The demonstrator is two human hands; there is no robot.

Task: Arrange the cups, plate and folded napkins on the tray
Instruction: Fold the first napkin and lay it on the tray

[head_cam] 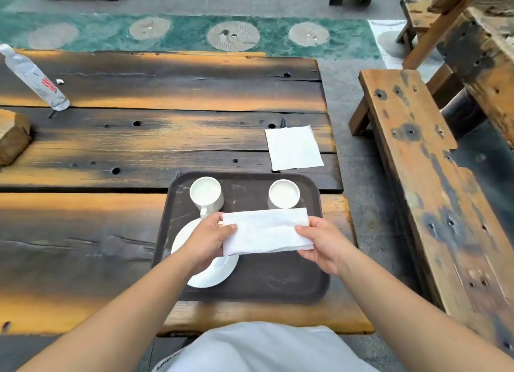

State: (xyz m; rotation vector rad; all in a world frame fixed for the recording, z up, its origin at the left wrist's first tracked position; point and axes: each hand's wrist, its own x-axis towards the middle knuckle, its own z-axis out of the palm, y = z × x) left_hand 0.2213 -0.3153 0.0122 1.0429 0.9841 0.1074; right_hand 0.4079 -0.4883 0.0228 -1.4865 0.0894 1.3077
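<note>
A dark brown tray [281, 282] lies at the near edge of the wooden table. On its far side stand a white mug with a handle [206, 195] at the left and a white cup [284, 194] at the right. A white plate [214, 271] sits on the tray's left half, partly hidden by my left hand. Above the tray I hold a folded white napkin [264, 231]. My left hand [210, 236] pinches its left end and my right hand [319, 241] pinches its right end. A second napkin [294, 147] lies flat on the table beyond the tray.
A plastic water bottle [34, 78] lies on the table at the far left, and a wooden block [12, 135] sits at the left edge. A wooden bench [434, 182] runs along the right side of the table.
</note>
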